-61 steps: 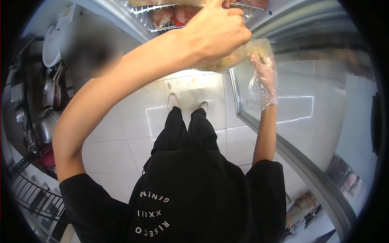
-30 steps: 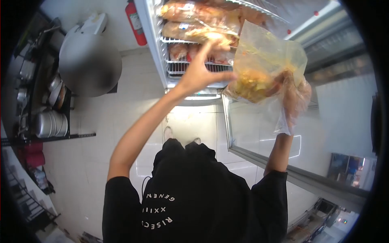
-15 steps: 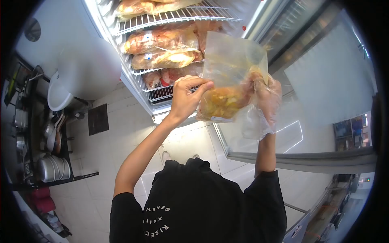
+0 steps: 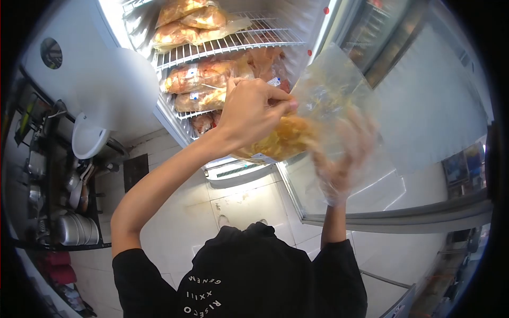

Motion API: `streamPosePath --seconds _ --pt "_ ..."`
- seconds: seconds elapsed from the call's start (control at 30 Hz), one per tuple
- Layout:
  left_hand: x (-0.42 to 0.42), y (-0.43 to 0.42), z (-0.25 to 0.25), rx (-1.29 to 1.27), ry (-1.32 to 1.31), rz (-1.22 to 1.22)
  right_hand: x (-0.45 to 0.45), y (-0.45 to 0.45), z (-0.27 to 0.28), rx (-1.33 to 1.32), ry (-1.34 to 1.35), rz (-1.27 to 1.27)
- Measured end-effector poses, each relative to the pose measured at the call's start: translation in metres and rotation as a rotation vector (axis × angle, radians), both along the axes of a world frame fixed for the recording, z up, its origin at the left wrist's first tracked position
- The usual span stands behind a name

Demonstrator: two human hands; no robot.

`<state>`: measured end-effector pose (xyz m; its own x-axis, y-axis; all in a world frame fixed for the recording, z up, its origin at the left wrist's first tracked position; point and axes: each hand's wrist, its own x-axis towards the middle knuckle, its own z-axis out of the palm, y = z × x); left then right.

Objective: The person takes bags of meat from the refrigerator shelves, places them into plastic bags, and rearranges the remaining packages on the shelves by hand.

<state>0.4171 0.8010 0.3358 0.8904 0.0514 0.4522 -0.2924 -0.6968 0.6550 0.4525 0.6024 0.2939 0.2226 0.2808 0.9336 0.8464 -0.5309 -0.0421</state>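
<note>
My left hand (image 4: 254,108) is closed in a pinch on the edge of a clear plastic bag (image 4: 331,79). Yellowish, wet-looking food pieces (image 4: 289,138) fill the lower part of the bag; their kind is unclear. My right hand (image 4: 342,156) wears a thin clear plastic glove and is blurred by motion. Its thumb and fingers look spread apart beside the bag's right side; whether they touch it I cannot tell. Behind my left hand, bagged meat (image 4: 199,77) lies on the wire shelves (image 4: 233,45) of an open upright fridge.
The open glass fridge door (image 4: 382,214) stands to the right. On the left, a black rack (image 4: 101,212) holds pans and stacked metal pots (image 4: 74,229). A white basin (image 4: 89,137) is near the left wall. A dark mat (image 4: 136,172) lies on the tiled floor (image 4: 185,217).
My right hand has loosened from the bag's upper side and moved lower, its fingers spreading. The bag tilts to the right. My left hand keeps its pinch, and the view has shifted slightly.
</note>
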Motion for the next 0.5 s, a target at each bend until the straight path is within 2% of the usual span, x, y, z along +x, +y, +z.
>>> streamPosePath --seconds 0.1,0.17,0.23,0.33,0.5 --pt "-0.003 -0.001 -0.001 -0.086 0.092 -0.03 0.01 0.009 0.017 -0.37 0.169 0.12" --pt "-0.001 -0.003 -0.004 -0.098 0.118 -0.035 0.029 0.008 -0.004 -0.236 0.747 0.487" --pt "0.003 -0.003 -0.009 -0.065 0.101 -0.036 0.038 0.004 -0.027 -0.096 1.15 0.765" --pt "0.007 -0.008 -0.011 -0.064 0.121 -0.032 0.043 -0.004 -0.043 -0.054 1.3 0.963" --pt "0.017 -0.01 0.004 -0.076 0.202 -0.048 0.038 -0.016 -0.089 0.382 1.481 1.336"
